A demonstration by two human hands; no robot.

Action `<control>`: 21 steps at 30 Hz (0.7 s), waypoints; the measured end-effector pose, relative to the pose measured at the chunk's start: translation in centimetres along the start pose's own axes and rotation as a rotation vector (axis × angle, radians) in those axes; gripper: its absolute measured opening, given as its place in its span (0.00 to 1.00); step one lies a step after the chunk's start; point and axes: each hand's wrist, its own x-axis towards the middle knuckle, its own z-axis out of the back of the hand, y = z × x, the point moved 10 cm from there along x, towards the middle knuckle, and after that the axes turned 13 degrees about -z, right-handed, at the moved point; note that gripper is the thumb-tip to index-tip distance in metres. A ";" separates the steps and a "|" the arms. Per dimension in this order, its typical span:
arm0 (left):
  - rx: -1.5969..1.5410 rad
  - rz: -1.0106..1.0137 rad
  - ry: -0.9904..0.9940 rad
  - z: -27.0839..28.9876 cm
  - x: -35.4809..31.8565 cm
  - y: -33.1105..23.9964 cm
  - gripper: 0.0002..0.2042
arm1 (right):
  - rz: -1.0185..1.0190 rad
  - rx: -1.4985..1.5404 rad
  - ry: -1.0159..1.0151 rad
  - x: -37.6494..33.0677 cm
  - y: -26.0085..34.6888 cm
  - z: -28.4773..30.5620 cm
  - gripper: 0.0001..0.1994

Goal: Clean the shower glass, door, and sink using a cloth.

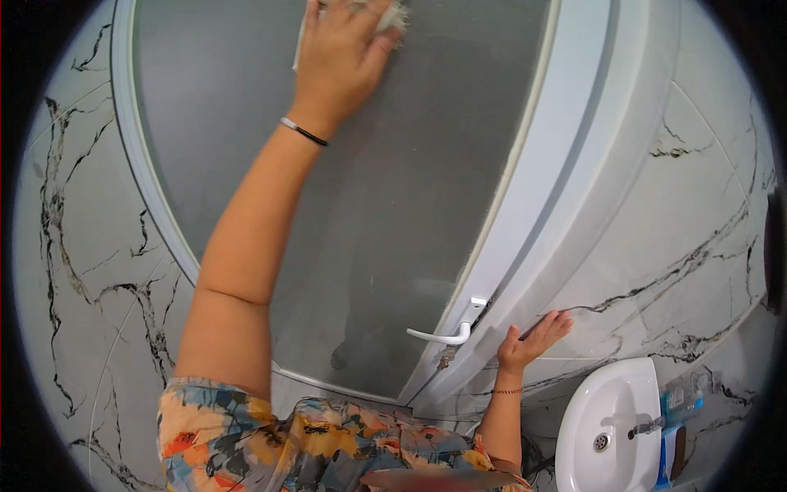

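Observation:
Up at the top edge, my left hand (340, 61) presses a whitish cloth (400, 15) flat against the grey frosted pane (418, 180) of a door. Its fingertips are partly cut off by the picture's edge, and most of the cloth lies under the palm. A black-and-white band circles that wrist. Low on the right, my right hand (534, 339) is empty, its fingers stretched out against the marbled wall just beside the door frame. A thin dark bracelet is on that wrist.
White door framing (566, 123) borders the pane, with a white lever handle (443, 336) and a key (447, 357) in the lock below it. A white washbasin (586, 410) with a tap (648, 426) stands at the lower right. Black-veined marble tiles (106, 246) cover the walls.

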 end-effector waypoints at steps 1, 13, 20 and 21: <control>0.174 0.052 0.037 0.0 0.2 0.2 0.23 | 0.005 -0.002 0.000 0.1 0.1 0.1 0.34; -0.764 -0.405 0.337 -0.8 -13.3 -11.9 0.19 | 0.057 -0.025 -0.029 0.8 0.9 0.8 0.34; -0.163 0.607 -0.261 3.4 -20.8 20.5 0.24 | 0.058 -0.009 -0.044 0.8 1.6 0.6 0.33; -0.128 0.775 -0.300 3.8 -23.2 22.4 0.25 | 0.059 0.002 -0.041 0.8 1.6 0.5 0.33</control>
